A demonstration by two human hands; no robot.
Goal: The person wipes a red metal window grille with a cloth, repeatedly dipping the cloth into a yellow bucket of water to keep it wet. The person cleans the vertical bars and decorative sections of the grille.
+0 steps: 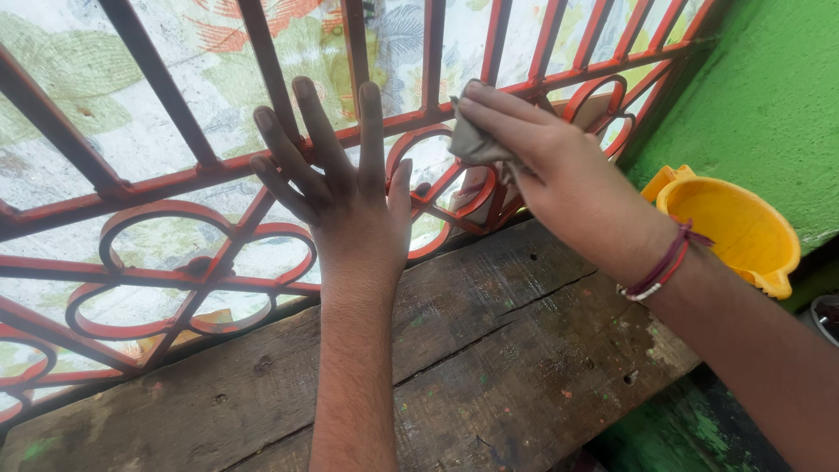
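My left hand (pixel 336 188) is spread flat with fingers apart, pressed against the red metal window grille (pixel 166 183). My right hand (pixel 542 157) grips a small grey cloth (pixel 476 140) and holds it against a curved ring of the grille, just right of my left hand. A red and white thread band is on my right wrist. Behind the bars hangs a patterned sheet with green and orange leaves.
A worn wooden plank sill (pixel 507 350) runs below the grille. A yellow plastic tub (pixel 730 223) stands at the right by a green wall (pixel 769 96). A dark object shows at the far right edge.
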